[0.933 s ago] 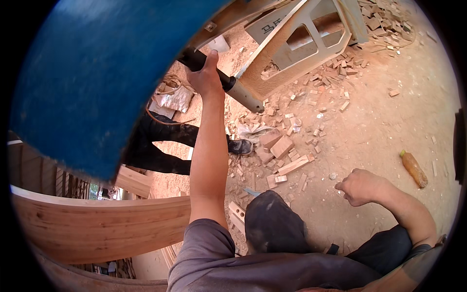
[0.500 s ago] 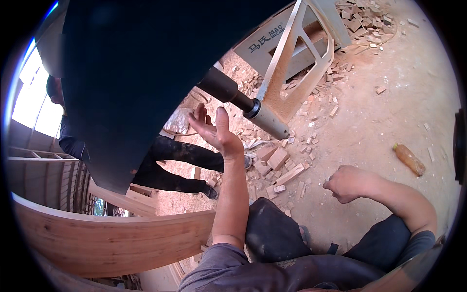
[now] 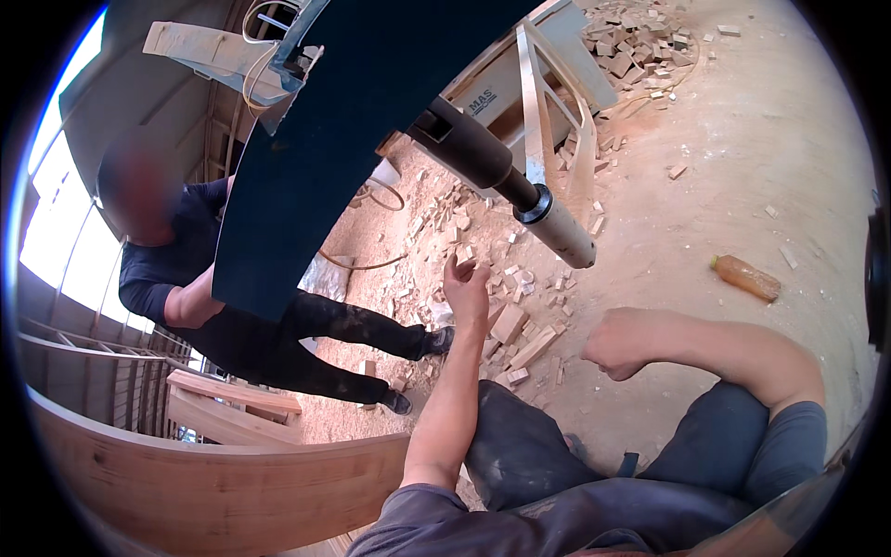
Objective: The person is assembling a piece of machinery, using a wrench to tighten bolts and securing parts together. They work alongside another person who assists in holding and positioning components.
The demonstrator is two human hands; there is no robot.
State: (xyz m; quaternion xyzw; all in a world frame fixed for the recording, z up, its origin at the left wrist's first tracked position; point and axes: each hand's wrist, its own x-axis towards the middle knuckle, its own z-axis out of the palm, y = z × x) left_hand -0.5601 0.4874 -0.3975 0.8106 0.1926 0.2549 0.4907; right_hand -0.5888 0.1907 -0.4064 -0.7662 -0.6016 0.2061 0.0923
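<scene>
My left hand point(image 3: 467, 290) is raised in the middle of the view with nothing in it, thumb and fingers apart. It is below a dark cylindrical shaft with a grey end sleeve point(image 3: 555, 226), and does not touch it. Above my hands a large dark panel point(image 3: 325, 139) fills the upper part of the view, and the shaft sticks out from its edge. My right hand point(image 3: 617, 343) is curled closed over my right knee. Its fingertips and palm are turned away, so anything inside is hidden.
A co-worker point(image 3: 176, 246) in dark clothes stands behind the panel at left. A long curved wooden board point(image 3: 223, 487) lies at lower left. Wood offcuts point(image 3: 509, 323) and sawdust litter the floor. An amber plastic bottle point(image 3: 747, 278) lies at right. A pale machine base point(image 3: 534, 93) stands beyond.
The view has shifted, bringing the co-worker and more of the background into sight. My left hand has moved lower and away from the shaft, its fingers less spread. My right hand stays curled.
</scene>
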